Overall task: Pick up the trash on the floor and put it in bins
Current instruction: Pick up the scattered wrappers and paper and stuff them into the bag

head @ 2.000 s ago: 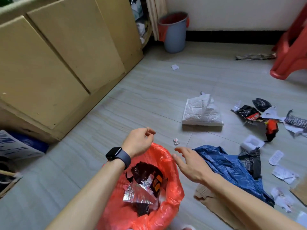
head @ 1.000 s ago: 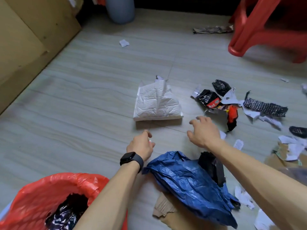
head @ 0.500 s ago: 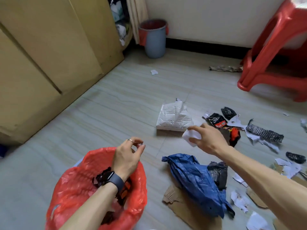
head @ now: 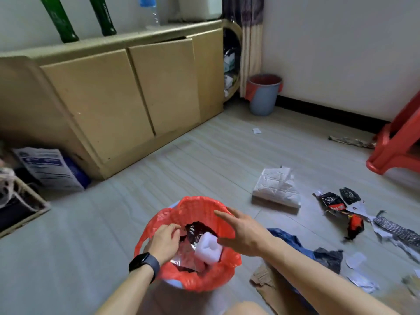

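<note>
Drop step: right hand (head: 243, 235) spread open and empty over red-lined bin (head: 193, 205); white foam piece (head: 208, 250) lies inside. Left hand (head: 166, 241) curled over the bin mouth, can't tell if it grips anything. Next, probably: reach for tissue pack (head: 277, 189) and torn wrappers (head: 334, 202) toward the right edge of the floor (head: 204, 160).

Bare floor (head: 181, 169) lies open left of the bin (head: 197, 201) (scraps (head: 330, 201) and red stool (head: 395, 151) crowd the right).

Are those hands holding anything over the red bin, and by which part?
The right hand is spread open, holding nothing; the white foam piece lies in the bin. The left hand has curled fingers; whether they pinch something cannot be told.
</note>
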Motion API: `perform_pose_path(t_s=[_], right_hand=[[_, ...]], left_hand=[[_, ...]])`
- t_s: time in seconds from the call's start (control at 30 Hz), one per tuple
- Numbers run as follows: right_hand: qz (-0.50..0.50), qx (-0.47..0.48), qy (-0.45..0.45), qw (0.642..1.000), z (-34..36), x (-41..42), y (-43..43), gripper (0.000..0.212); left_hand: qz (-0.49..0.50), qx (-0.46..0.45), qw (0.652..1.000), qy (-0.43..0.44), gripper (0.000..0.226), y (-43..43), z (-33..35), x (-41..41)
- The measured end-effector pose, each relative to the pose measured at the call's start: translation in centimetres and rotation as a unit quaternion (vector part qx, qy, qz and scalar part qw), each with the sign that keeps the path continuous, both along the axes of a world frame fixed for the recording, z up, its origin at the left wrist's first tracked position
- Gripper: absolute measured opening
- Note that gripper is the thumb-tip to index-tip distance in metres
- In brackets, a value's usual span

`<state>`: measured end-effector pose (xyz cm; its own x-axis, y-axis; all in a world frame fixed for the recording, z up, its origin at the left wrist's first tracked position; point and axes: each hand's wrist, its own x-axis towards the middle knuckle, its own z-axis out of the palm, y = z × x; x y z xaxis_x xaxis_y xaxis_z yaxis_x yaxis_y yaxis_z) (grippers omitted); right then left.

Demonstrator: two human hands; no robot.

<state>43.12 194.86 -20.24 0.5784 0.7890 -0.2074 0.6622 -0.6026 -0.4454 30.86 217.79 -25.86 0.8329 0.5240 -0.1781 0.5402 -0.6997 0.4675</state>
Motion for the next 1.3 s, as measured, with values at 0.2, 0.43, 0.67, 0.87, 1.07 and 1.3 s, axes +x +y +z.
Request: perform_pose_path(t_s=[0.2,0.43,0.67,0.87,1.07,1.3], right_hand=[[-0.030,-0.109,-0.159,0.981,3.8,5.0,-7.6,0.071],[-0.252,-0.106,-0.088,0.958,1.5,9.2,-19.8,0.063],[-0.268,-0.137,0.143,0.943,-12.2,3.1,-27.0,0.085],[-0.233,-0.088,0.114,0.962,-17.9,-1.5,-26.6,0.058],[-0.488,0.150,0.090,0.855,-13.0,0.9,-28.5,0.006],[-0.443,0.283,0.117,0.842,0.1,5.1,-27.9,0.048]], left_hand=[[-0.106,0.016,0.993,-0.043,0.035,-4.1,4.0,3.9],[-0.274,0.006,0.960,-0.049,0.037,-15.9,3.8,11.7],[-0.436,0.092,0.881,0.157,0.067,-25.2,-7.0,15.1],[-0.501,0.173,0.816,0.230,0.051,-27.2,-13.0,15.1],[-0.435,0.038,0.893,0.113,0.018,-27.8,-8.6,16.8],[-0.385,-0.103,0.917,-0.011,0.017,-27.0,5.1,19.2]])
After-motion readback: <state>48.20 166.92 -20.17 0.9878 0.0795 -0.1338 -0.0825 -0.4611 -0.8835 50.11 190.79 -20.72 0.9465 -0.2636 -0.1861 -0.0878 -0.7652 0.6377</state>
